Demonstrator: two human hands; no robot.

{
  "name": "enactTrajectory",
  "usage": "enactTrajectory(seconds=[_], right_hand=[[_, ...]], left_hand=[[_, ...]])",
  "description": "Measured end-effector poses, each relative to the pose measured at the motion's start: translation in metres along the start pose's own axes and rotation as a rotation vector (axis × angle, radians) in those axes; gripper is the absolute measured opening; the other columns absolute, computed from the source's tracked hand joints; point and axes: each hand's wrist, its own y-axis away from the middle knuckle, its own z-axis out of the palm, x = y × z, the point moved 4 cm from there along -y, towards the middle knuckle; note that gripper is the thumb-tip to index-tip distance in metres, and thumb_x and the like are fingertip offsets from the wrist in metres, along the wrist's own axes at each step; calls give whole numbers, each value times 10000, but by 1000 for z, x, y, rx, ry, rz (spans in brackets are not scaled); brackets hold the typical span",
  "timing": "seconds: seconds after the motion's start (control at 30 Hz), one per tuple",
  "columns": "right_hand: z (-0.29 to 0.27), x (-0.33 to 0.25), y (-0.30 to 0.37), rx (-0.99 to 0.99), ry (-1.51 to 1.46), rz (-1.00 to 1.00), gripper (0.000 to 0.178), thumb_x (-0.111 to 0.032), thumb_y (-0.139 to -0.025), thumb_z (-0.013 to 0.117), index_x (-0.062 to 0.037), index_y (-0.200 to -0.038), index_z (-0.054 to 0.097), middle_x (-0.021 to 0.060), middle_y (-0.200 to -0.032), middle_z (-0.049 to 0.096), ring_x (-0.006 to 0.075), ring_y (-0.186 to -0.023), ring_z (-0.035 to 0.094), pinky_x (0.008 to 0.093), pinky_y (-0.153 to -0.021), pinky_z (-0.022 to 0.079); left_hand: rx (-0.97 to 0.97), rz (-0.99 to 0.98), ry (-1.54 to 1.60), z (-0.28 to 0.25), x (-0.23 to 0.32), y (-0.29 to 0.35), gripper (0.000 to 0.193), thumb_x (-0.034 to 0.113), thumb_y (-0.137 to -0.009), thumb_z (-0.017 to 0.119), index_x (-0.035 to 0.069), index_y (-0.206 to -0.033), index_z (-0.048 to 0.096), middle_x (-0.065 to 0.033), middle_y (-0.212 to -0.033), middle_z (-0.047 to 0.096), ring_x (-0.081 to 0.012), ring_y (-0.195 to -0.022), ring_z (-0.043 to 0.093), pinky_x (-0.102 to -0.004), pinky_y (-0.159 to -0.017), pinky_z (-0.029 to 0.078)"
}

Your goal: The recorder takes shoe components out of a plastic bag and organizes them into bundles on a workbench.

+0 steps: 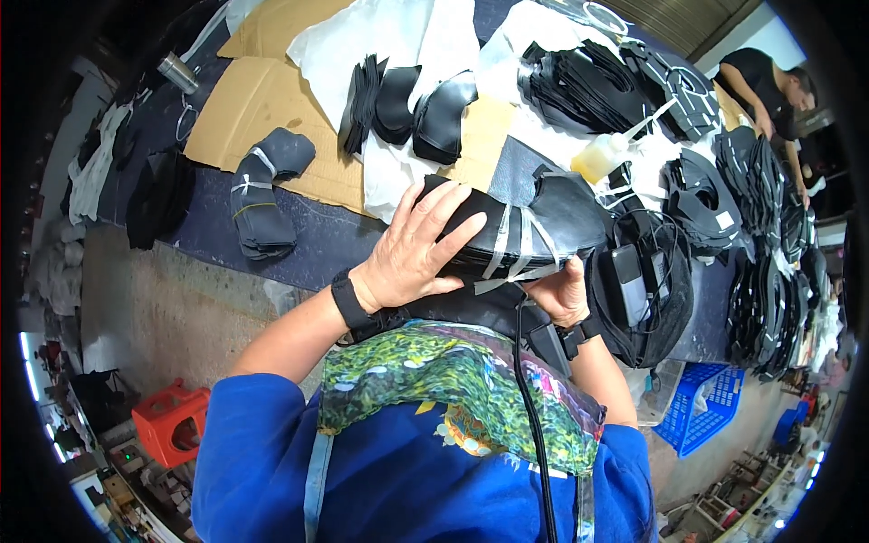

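A thick bundle of curved, glossy black shoe-upper pieces (pixel 570 217) is in front of me at the table's near edge, bound across its middle with whitish ties (pixel 513 242). My left hand (pixel 409 258) grips its left end, fingers over the top and thumb at the near side. At the near right corner my right hand (pixel 563 294) holds the bundle from below; some of its fingers are hidden under it. Just beyond the bundle lies a dark textured sheet (pixel 520 170). A smaller tied bundle of dark pieces (pixel 265 195) rests on the table to the left.
Cardboard (pixel 249 113) and white sheeting (pixel 339 41) cover part of the dark table (pixel 317 240). Loose black stacks (pixel 444 116) lie beyond my hands. A bottle of yellowish liquid (pixel 599 158), a black bag (pixel 674 312) and more bundles (pixel 701 199) crowd the right, where another person (pixel 765 86) leans over.
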Motion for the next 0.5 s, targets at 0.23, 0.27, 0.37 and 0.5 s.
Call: enactTrajectory(seconds=[0.23,0.27,0.37,0.5], right_hand=[[6,-3,-3,-40,141,23,522,-304,-706,647,-80,-1147,478,59,-1138,527,205,-1066,479,389,-950,320],[5,-4,-4,-52,213,11,492,-337,-732,621,-84,-1134,491,58,-1118,540,205,-1059,483,391,-946,325],[35,-11,0,-17,279,-39,597,-473,-757,556,-90,-1196,423,62,-1199,477,223,-1075,477,405,-918,356],[76,-30,5,-340,459,-94,821,-577,-709,543,-42,-1279,290,222,-1167,451,287,-1042,493,352,-866,398]], left_hand=[[-155,-15,-83,-2,20,-22,951,264,-421,785,173,-1259,343,-155,-1276,317,-340,-1167,322,-506,-947,240],[-164,-1,-79,3,19,-24,949,255,-419,782,156,-1255,344,-153,-1260,334,-344,-1132,360,-464,-935,286],[-66,-88,99,5,5,-27,892,131,-458,731,109,-1254,328,-171,-1207,382,-336,-1035,450,-375,-889,375],[211,-427,948,5,-36,-13,708,165,-633,640,-12,-1234,311,-127,-1145,457,-175,-1064,442,-302,-894,371]])
